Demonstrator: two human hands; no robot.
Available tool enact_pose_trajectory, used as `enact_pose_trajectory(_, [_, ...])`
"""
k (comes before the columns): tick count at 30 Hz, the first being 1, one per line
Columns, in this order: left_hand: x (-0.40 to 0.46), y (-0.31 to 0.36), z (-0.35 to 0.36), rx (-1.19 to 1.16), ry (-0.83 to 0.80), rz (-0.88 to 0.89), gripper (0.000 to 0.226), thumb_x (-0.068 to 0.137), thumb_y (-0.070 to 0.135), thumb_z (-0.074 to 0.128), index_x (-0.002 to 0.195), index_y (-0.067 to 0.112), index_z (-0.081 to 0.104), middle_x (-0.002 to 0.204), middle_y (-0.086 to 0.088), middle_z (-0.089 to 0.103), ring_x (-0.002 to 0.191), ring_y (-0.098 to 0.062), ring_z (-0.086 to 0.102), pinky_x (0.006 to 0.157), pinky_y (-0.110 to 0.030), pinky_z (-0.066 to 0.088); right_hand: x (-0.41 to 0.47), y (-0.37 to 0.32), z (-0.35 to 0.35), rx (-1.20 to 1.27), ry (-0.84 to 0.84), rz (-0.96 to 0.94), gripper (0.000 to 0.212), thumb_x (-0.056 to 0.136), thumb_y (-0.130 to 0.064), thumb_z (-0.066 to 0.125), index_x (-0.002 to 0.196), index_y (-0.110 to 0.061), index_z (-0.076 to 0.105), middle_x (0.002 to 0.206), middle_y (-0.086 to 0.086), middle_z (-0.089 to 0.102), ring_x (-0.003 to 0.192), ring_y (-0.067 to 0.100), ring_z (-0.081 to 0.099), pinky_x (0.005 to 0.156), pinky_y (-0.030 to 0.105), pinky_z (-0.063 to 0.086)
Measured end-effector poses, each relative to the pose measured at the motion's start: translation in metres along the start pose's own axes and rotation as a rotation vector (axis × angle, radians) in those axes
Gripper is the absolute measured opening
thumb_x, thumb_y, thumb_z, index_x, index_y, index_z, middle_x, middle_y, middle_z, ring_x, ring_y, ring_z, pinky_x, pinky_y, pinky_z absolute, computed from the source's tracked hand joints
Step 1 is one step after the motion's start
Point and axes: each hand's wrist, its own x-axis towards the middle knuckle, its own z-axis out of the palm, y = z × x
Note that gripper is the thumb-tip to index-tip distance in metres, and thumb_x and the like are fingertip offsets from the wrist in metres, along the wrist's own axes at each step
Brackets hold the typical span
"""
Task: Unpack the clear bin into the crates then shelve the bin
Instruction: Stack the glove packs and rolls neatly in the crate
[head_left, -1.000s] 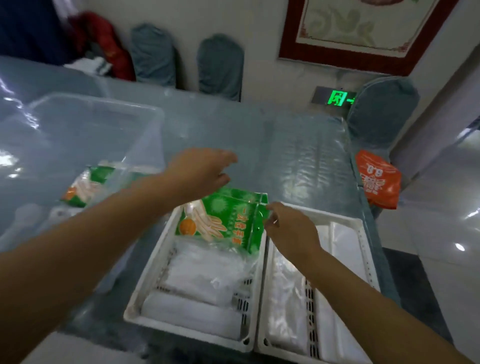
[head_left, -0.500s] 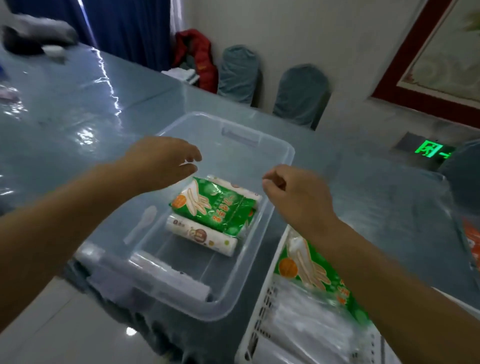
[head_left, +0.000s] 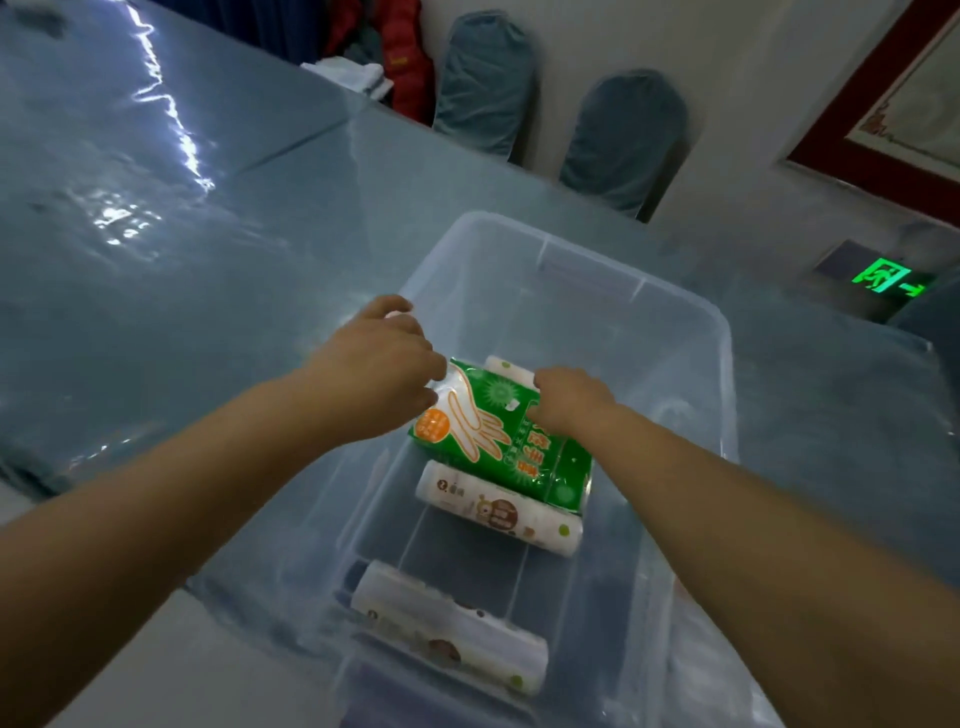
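Half a second back my hands were hovering; now I'm closing my left hand (head_left: 382, 374) and right hand (head_left: 569, 400) around the green glove pack (head_left: 498, 441) lying inside the clear bin (head_left: 691, 332), on two printed rolls (head_left: 498, 512), so it's crate-bound next.

Glove pack (head_left: 498, 441) on roll (head_left: 498, 512), in bin (head_left: 722, 332), on table (head_left: 156, 260)

Left hand (head_left: 376, 364) and right hand (head_left: 569, 397) both reaching forward (bare forearms), fingers curled in grip
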Motion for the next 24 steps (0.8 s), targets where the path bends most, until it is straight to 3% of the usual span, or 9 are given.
enact_pose_trajectory(7, [0.003, -0.005, 0.008, -0.060, 0.057, -0.008, 0.029, 0.085, 0.040, 0.048, 0.103, 0.026, 0.065, 0.091, 0.004, 0.072, 0.102, -0.016, 0.058, 0.112, -0.031, 0.009, 0.011, -0.012, 0.038, -0.045, -0.006, 0.109, 0.084, 0.062, -0.050, 0.076, 0.128, -0.013, 0.041, 0.128, 0.013, 0.048, 0.114, 0.032, 0.046, 0.094, 0.045, 0.037])
enact_pose_trajectory(11, [0.004, -0.004, 0.008, -0.022, 0.040, -0.008, 0.029, 0.085, 0.039, 0.048, 0.103, 0.025, 0.066, 0.091, 0.004, 0.072, 0.102, -0.016, 0.058, 0.111, -0.031, 0.010, 0.012, -0.006, 0.031, -0.054, -0.156, 0.185, 0.083, 0.059, -0.059, 0.074, 0.130, -0.025, 0.046, 0.133, 0.008, 0.048, 0.121, 0.031, 0.043, 0.100, 0.043, 0.033])
enact_pose_trajectory(15, [0.003, -0.002, 0.007, -0.009, 0.031, -0.010, 0.030, 0.085, 0.040, 0.047, 0.104, 0.026, 0.066, 0.093, 0.006, 0.072, 0.103, -0.014, 0.058, 0.112, -0.030, 0.008, 0.010, -0.001, 0.007, 0.254, -0.221, 0.204, 0.066, 0.062, -0.040, 0.081, 0.118, -0.015, 0.055, 0.116, 0.009, 0.062, 0.095, 0.024, 0.060, 0.077, 0.030, 0.047])
enact_pose_trajectory(17, [0.003, -0.001, 0.005, 0.008, 0.017, -0.006, 0.031, 0.086, 0.041, 0.046, 0.106, 0.027, 0.064, 0.096, 0.006, 0.071, 0.104, -0.014, 0.058, 0.112, -0.030, 0.007, 0.006, -0.001, -0.014, 0.337, -0.213, 0.180, 0.053, 0.067, -0.031, 0.080, 0.109, -0.008, 0.059, 0.108, 0.010, 0.064, 0.089, 0.025, 0.063, 0.075, 0.030, 0.051])
enact_pose_trajectory(19, [0.002, -0.001, 0.003, 0.015, -0.001, 0.007, 0.032, 0.086, 0.042, 0.045, 0.110, 0.029, 0.062, 0.103, 0.008, 0.070, 0.108, -0.013, 0.057, 0.113, -0.032, 0.009, -0.005, 0.002, -0.035, 0.378, -0.139, 0.149, 0.039, 0.070, -0.028, 0.078, 0.098, -0.007, 0.062, 0.100, 0.011, 0.065, 0.087, 0.026, 0.063, 0.073, 0.032, 0.052])
enact_pose_trajectory(21, [0.002, 0.001, -0.002, 0.026, -0.019, 0.014, 0.034, 0.087, 0.045, 0.045, 0.115, 0.032, 0.058, 0.110, 0.010, 0.068, 0.111, -0.011, 0.055, 0.113, -0.032, 0.013, -0.022, 0.011, -0.056, 0.454, -0.029, 0.121, 0.026, 0.070, -0.027, 0.077, 0.082, -0.013, 0.059, 0.086, 0.007, 0.064, 0.074, 0.021, 0.062, 0.060, 0.028, 0.048])
enact_pose_trajectory(24, [0.010, 0.007, -0.016, -0.004, -0.019, -0.024, 0.035, 0.085, 0.048, 0.047, 0.114, 0.032, 0.058, 0.108, 0.006, 0.068, 0.106, -0.017, 0.057, 0.103, -0.033, 0.031, -0.053, 0.030, -0.080, 0.602, 0.196, 0.092, 0.027, 0.070, -0.029, 0.077, 0.072, -0.021, 0.051, 0.070, -0.002, 0.058, 0.061, 0.010, 0.056, 0.049, 0.023, 0.037])
